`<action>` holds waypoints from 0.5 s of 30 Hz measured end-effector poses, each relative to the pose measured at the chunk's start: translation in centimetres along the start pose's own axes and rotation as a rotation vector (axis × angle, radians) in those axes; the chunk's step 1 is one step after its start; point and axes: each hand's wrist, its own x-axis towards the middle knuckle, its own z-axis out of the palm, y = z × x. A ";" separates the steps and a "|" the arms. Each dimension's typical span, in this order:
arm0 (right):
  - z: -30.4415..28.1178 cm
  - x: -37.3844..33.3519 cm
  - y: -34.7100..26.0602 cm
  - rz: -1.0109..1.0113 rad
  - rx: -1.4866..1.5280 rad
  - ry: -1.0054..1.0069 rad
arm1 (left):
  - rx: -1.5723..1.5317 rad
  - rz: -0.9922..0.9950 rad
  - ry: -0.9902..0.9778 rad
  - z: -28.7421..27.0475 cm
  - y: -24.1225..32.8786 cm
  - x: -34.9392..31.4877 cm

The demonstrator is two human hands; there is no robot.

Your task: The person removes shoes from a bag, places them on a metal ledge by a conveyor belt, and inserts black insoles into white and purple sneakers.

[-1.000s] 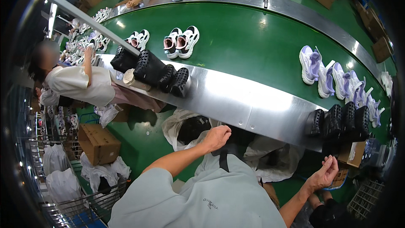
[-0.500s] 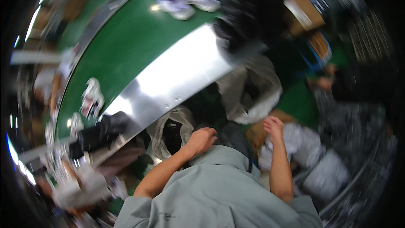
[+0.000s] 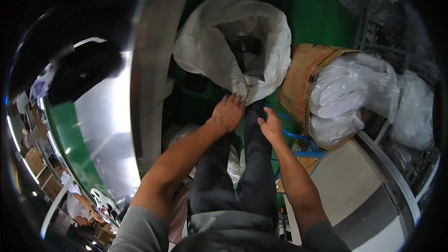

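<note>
Nearest, on the near side of the white sack (image 3: 200, 42): dark trousers (image 3: 254, 158) of the wearer. Beyond these, at the near rim of the sack, the left hand (image 3: 228, 113), with bent fingers against a gathered fold; whether gripping or only touching, not possible to tell. Just beside it, to the right and below the same rim, the right hand (image 3: 270, 126), with thumb and fingers apart and without any visible thing in it.

Compared with half a second before: both hands now close to the sack, no more spread apart in the air, and the view turned toward it. By judgement, the sack now the place of the work.

In the wide open mouth of the sack, a dark thing (image 3: 249, 44), too shadowed to name. Just to the right of the sack, a cardboard box (image 3: 295, 82) with white things (image 3: 343, 86) in clear plastic. On the side of this box, red and dark printed characters; on the sack, no label to see.

Farther right of the sack, clear plastic bags (image 3: 410, 112). To the left of the sack, a shiny metal surface (image 3: 105, 107) with a green part. Farthest, well to the left of the sack, white shoes (image 3: 103, 199) and another person (image 3: 77, 205), both small and unclear.
</note>
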 end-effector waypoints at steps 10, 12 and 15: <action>10.1 20.0 5.3 -0.479 -0.451 0.060 | 0.207 0.126 -0.342 14.5 -12.6 17.7; 11.8 22.2 6.9 -0.462 -0.447 -0.060 | 0.230 0.214 -0.227 16.8 -14.9 17.2; 14.0 23.7 10.3 -0.275 -0.414 -0.451 | 0.117 -0.076 -0.714 17.7 -16.4 16.9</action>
